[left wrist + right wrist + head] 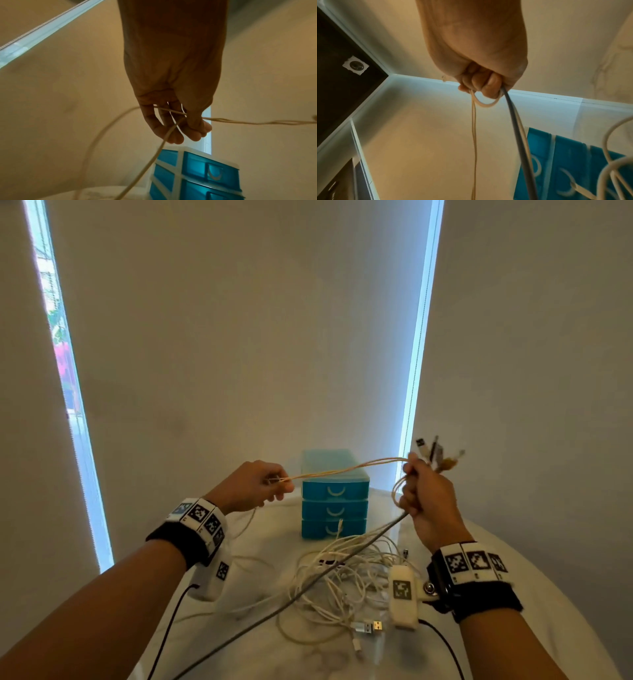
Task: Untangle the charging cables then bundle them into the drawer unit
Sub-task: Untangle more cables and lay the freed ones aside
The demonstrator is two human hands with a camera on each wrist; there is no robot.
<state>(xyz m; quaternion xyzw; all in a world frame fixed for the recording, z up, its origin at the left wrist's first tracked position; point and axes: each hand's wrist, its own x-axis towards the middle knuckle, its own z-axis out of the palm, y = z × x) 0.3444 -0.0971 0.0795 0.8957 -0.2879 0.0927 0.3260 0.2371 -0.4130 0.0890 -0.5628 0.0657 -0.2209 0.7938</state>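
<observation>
A thin tan cable (pixel 346 470) stretches doubled between both raised hands, above the blue three-drawer unit (pixel 334 494). My left hand (pixel 270 486) pinches its left end between thumb and fingers (pixel 193 129); a strand hangs down from it. My right hand (pixel 419 491) is fisted around a bundle of cables (pixel 486 104), with several plug ends (pixel 436 453) sticking up out of the fist. A grey cable (pixel 291 597) runs from that fist down across the table. A tangled heap of white cables (pixel 342 580) lies on the white table in front of the drawers, all shut.
The round white table (pixel 534 611) curves away at right. USB plugs (pixel 368 627) lie at the heap's near edge. Pale blinds hang close behind the drawer unit, with bright window strips at left and right. Black wrist-camera leads trail under both forearms.
</observation>
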